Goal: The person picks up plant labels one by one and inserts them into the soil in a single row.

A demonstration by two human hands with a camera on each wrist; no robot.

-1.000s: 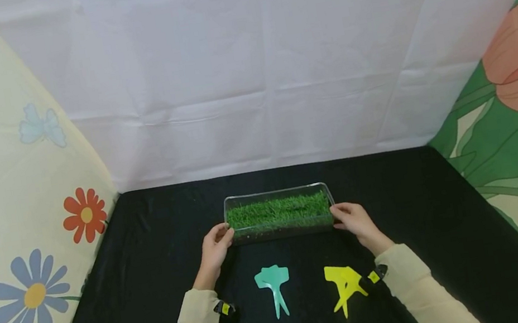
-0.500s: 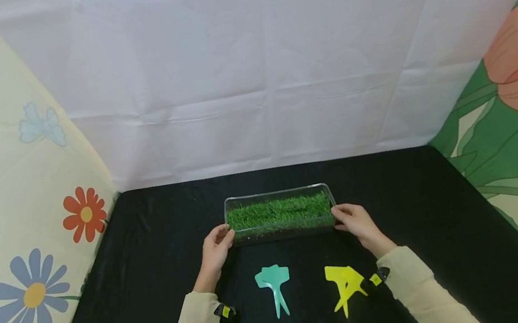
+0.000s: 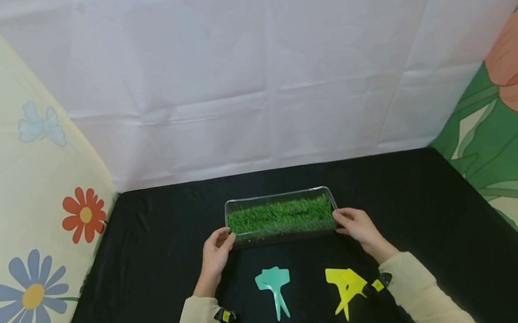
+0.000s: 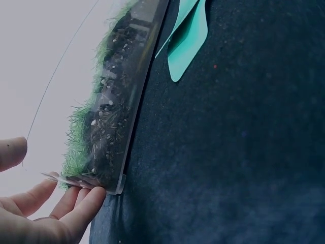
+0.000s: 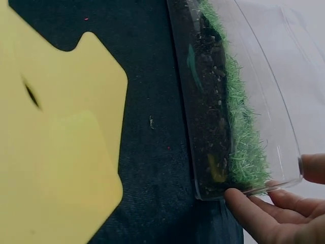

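Black cloth tabletop (image 3: 154, 268): is being used as the base for everything in view.
Left hand (image 3: 215, 254): is being held at the left end of the clear rectangular plastic tray of green grass and dark soil (image 3: 280, 218), its fingers curled round that end.
Tray position: is being kept flat on the cloth at the centre, between the two hands.
Teal flat plastic plant marker (image 3: 274, 286): is being left lying just in front of the tray, left of centre.
Yellow flat plastic plant marker (image 3: 343, 285): is being left lying beside it, to the right.
Right hand (image 3: 360, 226): is being held at the tray's right end, fingers gripping its edge.
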